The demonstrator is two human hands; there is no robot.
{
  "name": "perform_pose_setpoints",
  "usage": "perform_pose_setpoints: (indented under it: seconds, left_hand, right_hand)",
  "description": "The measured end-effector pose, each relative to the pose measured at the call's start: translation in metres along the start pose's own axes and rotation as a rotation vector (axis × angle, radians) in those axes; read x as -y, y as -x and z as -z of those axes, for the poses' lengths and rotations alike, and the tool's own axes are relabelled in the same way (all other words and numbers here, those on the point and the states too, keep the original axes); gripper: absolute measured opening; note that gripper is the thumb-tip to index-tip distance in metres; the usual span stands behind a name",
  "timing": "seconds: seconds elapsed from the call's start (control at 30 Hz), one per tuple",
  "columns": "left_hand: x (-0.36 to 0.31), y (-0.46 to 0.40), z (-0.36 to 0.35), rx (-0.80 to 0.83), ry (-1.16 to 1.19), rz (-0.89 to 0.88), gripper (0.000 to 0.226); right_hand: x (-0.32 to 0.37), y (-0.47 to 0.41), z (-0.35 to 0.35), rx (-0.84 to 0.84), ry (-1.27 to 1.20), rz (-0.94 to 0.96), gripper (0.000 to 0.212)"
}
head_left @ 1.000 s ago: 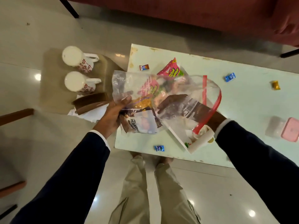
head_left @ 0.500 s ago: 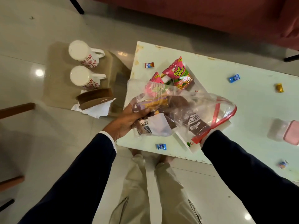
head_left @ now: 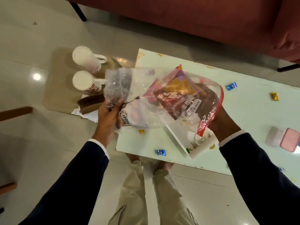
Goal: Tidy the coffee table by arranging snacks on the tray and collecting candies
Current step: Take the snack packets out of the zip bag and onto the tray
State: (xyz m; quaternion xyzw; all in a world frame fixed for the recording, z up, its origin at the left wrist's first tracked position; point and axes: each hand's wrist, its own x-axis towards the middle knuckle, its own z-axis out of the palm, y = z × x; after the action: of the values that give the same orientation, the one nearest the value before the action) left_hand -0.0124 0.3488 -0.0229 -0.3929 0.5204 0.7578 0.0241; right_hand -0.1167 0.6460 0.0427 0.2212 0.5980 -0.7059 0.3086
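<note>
Both grips, left hand [head_left: 108,117] and right hand [head_left: 224,122], clutch a bag [head_left: 162,96] above the bench [head_left: 243,114]; sofa [head_left: 194,21] beyond, tiled floor [head_left: 32,38] around.

I'm seeing soft, dimmish indoor light from overhead w/ round lamp glare spots on the glossy floor [head_left: 37,76] at left. Plastic bag [head_left: 139,88] throws speckled glints and looks motion-smeared, print on packets barely legible. Wide-angle bend at frame edges, sleeves [head_left: 267,184] dark w/ little detail, overall soft focus.
</note>
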Motion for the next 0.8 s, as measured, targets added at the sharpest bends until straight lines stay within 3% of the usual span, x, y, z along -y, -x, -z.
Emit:
perform_pose_setpoints:
  seconds: [0.03, 0.13, 0.27, 0.43, 0.6, 0.8]
  left_hand:
    - [-0.002, 0.0, 0.007, -0.01, 0.028, 0.002, 0.021]
    - [-0.006, 0.0, 0.028, -0.062, 0.104, -0.001, 0.018]
    - [-0.017, 0.0, 0.047, -0.205, 0.26, 0.032, 0.048]
    - [-0.035, 0.011, 0.04, -0.209, 0.342, 0.053, 0.059]
    - [-0.049, 0.009, 0.033, -0.169, 0.397, 0.058, 0.055]
    - [-0.05, 0.011, 0.032, -0.153, 0.385, 0.064, 0.052]
  right_hand:
    - [0.002, -0.001, 0.001, -0.003, 0.002, 0.029, 0.017]
    - [0.007, -0.001, 0.014, 0.021, -0.021, 0.121, 0.042]
    - [-0.003, 0.006, 0.043, 0.109, -0.177, 0.066, 0.06]
    - [-0.044, 0.01, 0.049, 0.168, -0.365, -0.032, 0.074]
    - [-0.081, -0.017, 0.037, 0.027, -0.527, -0.143, 0.06]
    - [-0.119, -0.06, 0.006, -0.073, -0.39, -0.21, 0.033]
